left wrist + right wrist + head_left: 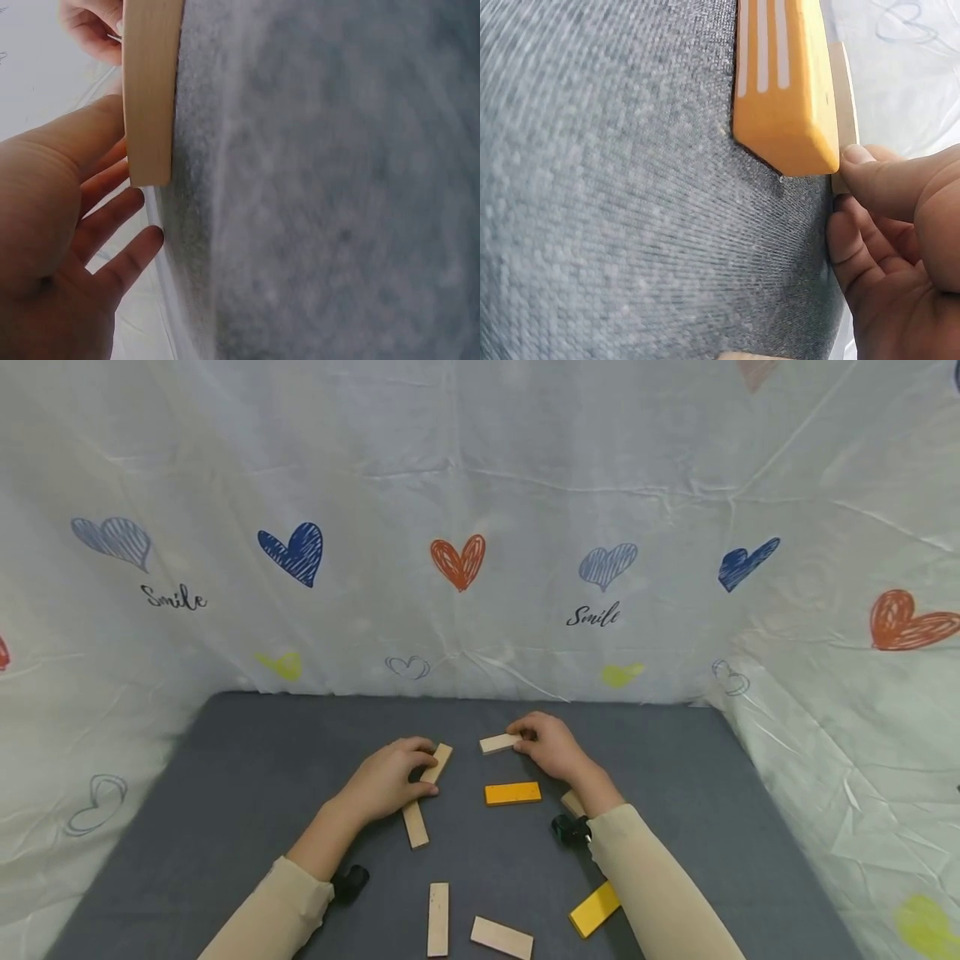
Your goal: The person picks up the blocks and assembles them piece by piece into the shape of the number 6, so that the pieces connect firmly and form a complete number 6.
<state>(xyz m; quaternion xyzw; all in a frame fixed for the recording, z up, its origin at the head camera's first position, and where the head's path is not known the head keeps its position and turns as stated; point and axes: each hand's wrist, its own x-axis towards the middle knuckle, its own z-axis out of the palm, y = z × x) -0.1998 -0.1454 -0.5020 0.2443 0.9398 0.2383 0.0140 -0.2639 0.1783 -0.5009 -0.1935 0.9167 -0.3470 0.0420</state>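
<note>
Left hand (384,779): apparently pinching pale oblong wooden block (441,758)
Right hand (552,747): pinching twin block (496,743)
Beige cloth sleeve (654,881): dipping, could shift yellow oblong block (596,910)

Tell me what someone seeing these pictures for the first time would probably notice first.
Probably the orange block lying on the grey surface between the person's forearms. Next may come the red heart on the white sheet behind, above the hands. Then the hands themselves: the left hand has its fingers at one pale block, and the right hand pinches another pale block.
</note>
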